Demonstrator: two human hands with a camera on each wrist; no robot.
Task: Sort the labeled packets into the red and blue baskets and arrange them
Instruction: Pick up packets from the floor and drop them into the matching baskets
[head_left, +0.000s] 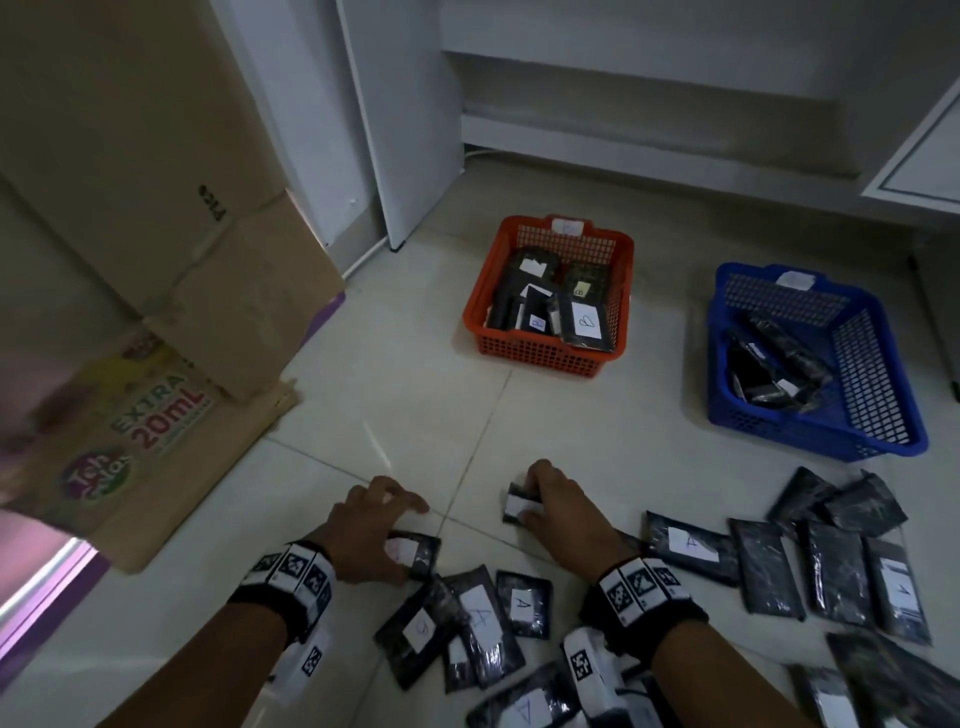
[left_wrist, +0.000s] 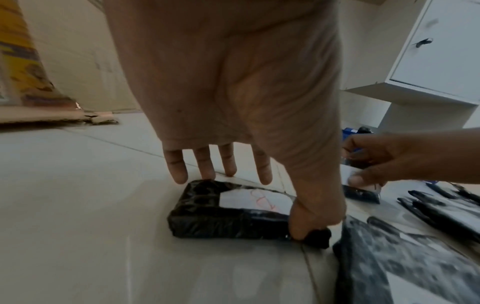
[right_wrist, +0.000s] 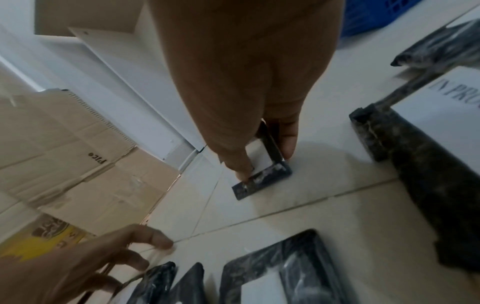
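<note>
- Pinching the small packet (head_left: 516, 506) between thumb and fingers, low over the floor at 12 o'clock, the right grip (head_left: 558, 506) partly hides its label. The letter cannot be read, so it may go in the wrong basket.
- The left grip (head_left: 371, 525) is spread over the B packet (left_wrist: 228, 218) at 11 o'clock, thumb on its near corner. The glossy wrap may slip.
- The red basket (head_left: 545, 358), farther off at 12 o'clock, holds B packets. The blue basket (head_left: 810, 431) sits at 2 o'clock. A careless toss may land crooked.

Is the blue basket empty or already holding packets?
Not empty: the blue plastic mesh basket holds several black wrapped packets, lying loosely.
</note>
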